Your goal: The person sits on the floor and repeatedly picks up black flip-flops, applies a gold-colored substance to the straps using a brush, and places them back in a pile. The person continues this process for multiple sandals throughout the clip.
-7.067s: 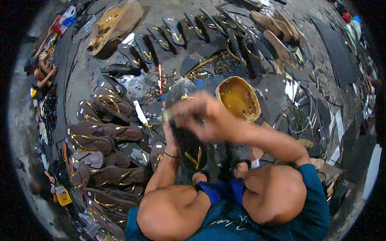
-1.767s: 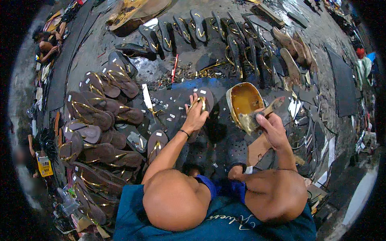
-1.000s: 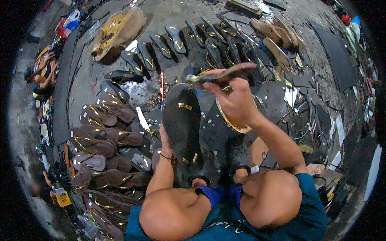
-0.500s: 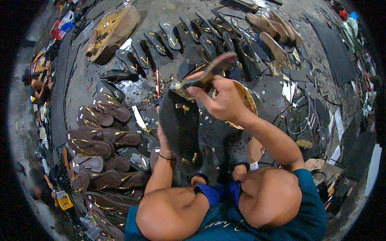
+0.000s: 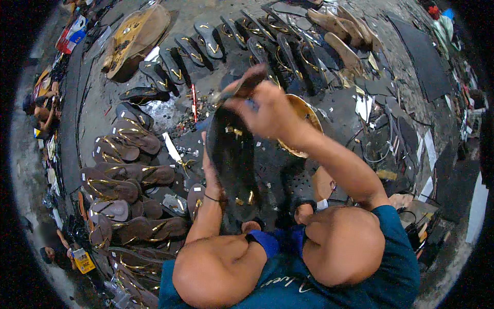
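Observation:
Before me my left hand grips a dark sandal sole along its left edge, closed around it from behind. Small gold strap ends show at the sole's middle and near end. My right hand, blurred by motion, is closed on a bent flat strip, dark with a reddish end. The strip's lower end is at the sole's far tip; whether it touches there is hard to tell. Partly behind my right wrist stands a round bowl with a yellowish-brown inside.
Gold-strapped sandals lie in an arc on the far side. Several brown sandals are piled at the left. A knife-like white blade lies left of my hands. Wooden foot forms and black sheets are far right.
My right hand has swung leftward with the strip, over the sole's far end. The sole stays in my left hand. The whole view has shifted slightly.

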The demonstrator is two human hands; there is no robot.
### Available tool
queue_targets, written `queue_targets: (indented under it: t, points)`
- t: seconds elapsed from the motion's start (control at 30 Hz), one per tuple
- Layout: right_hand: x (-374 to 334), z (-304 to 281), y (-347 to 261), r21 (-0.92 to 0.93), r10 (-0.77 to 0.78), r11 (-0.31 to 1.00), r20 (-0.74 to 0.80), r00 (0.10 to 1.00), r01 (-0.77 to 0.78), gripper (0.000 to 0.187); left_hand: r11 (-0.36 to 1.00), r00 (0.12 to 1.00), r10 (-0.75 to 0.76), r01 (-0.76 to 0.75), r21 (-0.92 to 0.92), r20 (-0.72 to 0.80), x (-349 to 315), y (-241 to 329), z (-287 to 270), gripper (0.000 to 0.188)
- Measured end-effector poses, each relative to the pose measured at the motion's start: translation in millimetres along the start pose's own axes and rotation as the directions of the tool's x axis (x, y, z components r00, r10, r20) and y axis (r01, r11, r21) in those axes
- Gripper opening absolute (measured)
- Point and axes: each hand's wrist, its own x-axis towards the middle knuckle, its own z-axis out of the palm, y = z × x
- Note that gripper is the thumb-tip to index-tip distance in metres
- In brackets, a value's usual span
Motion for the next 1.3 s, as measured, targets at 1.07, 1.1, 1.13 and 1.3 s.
queue_targets:
  t: [1.07,1.1,1.13,1.3]
  points:
    - [-77.2,-96.7,-0.9,0.720,0.732,0.202,0.339,0.590,-0.664,0.032,0.996,0.918,-0.007,0.044,0.083,-0.398,-12.8,26.5,-12.8,0.050]
    - [-62.1,-85.1,-9.6,0.743,0.704,0.200,0.345,0.621,-0.639,0.032,0.994,0.931,0.001,0.038,0.099,-0.366,-0.9,27.8,2.3,0.050]
    - [-47.4,-69.7,-22.4,0.766,0.669,0.185,0.360,0.650,-0.616,0.032,0.992,0.938,0.016,0.028,0.122,-0.345,5.4,33.3,14.7,0.050]
    - [-19.2,-1.4,-33.1,0.373,0.050,0.925,0.090,0.995,-0.080,0.024,0.996,0.963,0.076,-0.061,0.065,-0.260,17.6,18.0,45.9,0.053]
